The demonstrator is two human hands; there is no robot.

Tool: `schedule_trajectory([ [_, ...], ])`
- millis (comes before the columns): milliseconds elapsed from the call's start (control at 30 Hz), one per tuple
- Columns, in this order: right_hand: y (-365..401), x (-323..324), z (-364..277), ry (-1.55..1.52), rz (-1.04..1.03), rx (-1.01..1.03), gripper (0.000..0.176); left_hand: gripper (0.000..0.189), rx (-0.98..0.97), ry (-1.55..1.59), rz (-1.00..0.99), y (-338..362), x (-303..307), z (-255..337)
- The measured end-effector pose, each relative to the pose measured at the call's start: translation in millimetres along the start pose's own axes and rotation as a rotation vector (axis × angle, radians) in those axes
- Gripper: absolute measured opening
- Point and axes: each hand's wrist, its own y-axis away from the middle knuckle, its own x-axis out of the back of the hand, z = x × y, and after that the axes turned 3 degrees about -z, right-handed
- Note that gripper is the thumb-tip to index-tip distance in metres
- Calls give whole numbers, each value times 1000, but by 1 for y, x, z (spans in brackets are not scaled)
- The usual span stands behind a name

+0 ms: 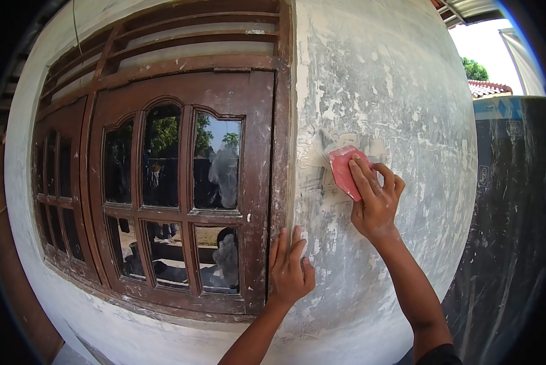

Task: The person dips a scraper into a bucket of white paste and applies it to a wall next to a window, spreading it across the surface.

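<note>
My right hand (376, 198) grips a red putty scraper (344, 172), its fingers pressed over the flat face. The scraper's upper edge lies against the patchy grey-white wall (401, 109), beside a smear of wet-looking putty (322, 141). Lower down, my left hand (290, 271) rests with fingers stretched out on the brown window frame (280, 182) where it meets the wall. Nothing is held in that hand.
A brown wooden window (182, 213) with several glass panes fills the left side, with slatted vents (194, 36) above it. At the right stands a dark panel (507, 213). A tiled roof (489, 89) shows behind it.
</note>
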Motion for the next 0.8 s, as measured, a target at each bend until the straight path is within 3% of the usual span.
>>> schedule_trajectory([
  [267, -38, -35, -28, 1, -43, -97, 68, 46, 10, 1, -18, -2, 3, 1],
  [567, 17, -9, -53, -38, -182, -66, 67, 47, 36, 3, -4, 0, 2, 0],
  [800, 19, 8, -56, -73, -68, -17, 63, 46, 50, 4, 10, 1, 3, 0],
])
